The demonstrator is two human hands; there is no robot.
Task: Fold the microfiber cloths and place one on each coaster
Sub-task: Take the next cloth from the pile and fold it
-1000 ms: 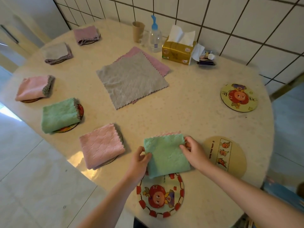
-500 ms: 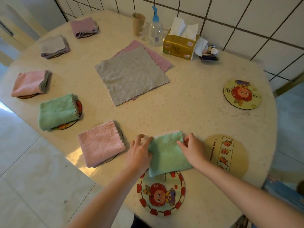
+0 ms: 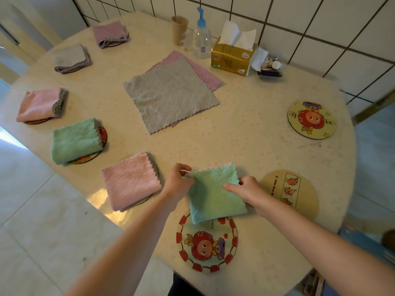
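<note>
You're working the near edge of the table [image 3: 245, 146], both hands on the folded green cloth [image 3: 215, 197]: left hand [image 3: 178, 183] is pinching its far-left corner, right hand [image 3: 245, 190] is gripping its right edge with fingers curled onto the top. The cloth is lying mostly on bare table, its near edge overlapping the far rim of the red-bordered coaster [image 3: 207, 242], so it isn't seated yet. It's looking light, soft and floppy, with no stiffness, so the layers are likely to slide or spring open if you lift by one corner; I'd be taking it at two opposite edges through all layers and dragging or lifting it flat. Scanning left to right: five cloths are already sitting folded on coasters along the left edge, the nearest being the pink folded cloth [image 3: 130, 180], just beside your left hand, so watch that elbow. Mid-table the grey cloth [image 3: 171, 96] is lying open over a pink cloth [image 3: 201, 69], both still waiting. Toward the right edge the tan coaster [image 3: 297, 193] is lying just beside your right hand and the yellow coaster [image 3: 311, 119] well apart, both bare. Bottle [image 3: 202, 39], cup [image 3: 179, 28] and tissue box [image 3: 233, 58] are standing at the far edge, out of the way.
</note>
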